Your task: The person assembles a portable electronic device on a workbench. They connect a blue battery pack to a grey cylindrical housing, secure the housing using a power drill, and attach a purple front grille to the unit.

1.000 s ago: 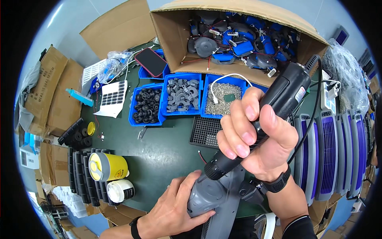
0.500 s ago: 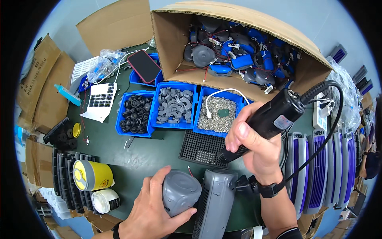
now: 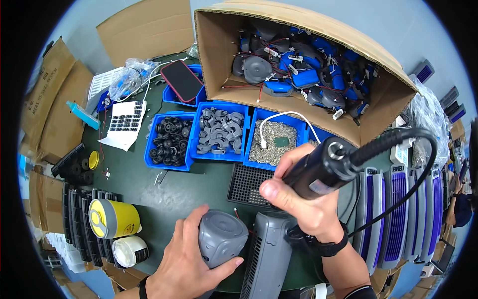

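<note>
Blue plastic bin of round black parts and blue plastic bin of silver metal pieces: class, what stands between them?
The head view shows a blue plastic bin of curved gray pieces standing between the black-parts bin and the metal-pieces bin.

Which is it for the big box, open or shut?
Open: the box has no flap across its mouth, and grey and blue parts show inside.

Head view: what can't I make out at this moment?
All in the head view:
Front tip of the black power tool: hidden behind its body and the right hand.
Left side of the grey rounded part: covered by the left hand.
Lower end of the grey slotted housing: cut off by the picture's lower edge.
Small silver pieces: too small to count.
</note>
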`<state>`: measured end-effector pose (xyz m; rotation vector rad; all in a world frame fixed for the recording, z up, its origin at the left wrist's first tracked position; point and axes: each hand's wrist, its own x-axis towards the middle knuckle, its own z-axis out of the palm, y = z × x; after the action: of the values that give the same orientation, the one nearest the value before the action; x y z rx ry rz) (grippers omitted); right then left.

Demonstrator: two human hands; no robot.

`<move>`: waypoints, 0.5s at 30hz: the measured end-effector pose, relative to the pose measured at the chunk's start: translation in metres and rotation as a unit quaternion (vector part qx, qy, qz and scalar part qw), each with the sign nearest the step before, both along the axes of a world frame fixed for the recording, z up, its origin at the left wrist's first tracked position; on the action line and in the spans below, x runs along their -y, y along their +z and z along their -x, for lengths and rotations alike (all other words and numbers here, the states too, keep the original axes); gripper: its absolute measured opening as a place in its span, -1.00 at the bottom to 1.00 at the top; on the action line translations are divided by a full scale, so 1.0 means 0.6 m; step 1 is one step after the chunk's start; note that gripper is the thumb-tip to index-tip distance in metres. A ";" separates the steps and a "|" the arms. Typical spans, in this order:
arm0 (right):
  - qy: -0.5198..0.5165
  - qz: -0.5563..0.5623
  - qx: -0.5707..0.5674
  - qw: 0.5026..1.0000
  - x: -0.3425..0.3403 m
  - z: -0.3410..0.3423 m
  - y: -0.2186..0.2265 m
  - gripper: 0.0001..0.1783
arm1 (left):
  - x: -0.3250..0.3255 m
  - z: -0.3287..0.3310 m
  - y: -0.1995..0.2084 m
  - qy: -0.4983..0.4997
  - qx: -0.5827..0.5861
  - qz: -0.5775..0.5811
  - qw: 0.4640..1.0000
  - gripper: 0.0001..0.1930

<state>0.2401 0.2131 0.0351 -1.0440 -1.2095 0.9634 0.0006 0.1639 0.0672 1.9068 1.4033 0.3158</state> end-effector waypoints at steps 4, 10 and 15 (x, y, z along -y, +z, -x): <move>0.033 -0.002 0.022 0.999 0.007 0.002 -0.011 -0.65 | 0.001 0.005 -0.014 -0.046 -0.024 -0.059 0.997 0.13; 0.027 -0.018 -0.013 0.999 0.009 0.003 0.002 -0.64 | 0.010 0.002 -0.008 -0.057 -0.024 -0.071 0.996 0.13; 0.048 -0.073 -0.243 0.966 0.014 -0.033 0.037 -0.70 | 0.024 0.001 -0.007 -0.078 -0.027 -0.072 0.994 0.14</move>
<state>0.2598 0.2049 0.0570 -0.5875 -0.9092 1.1073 0.0002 0.1493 0.0631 2.1435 1.2863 0.2991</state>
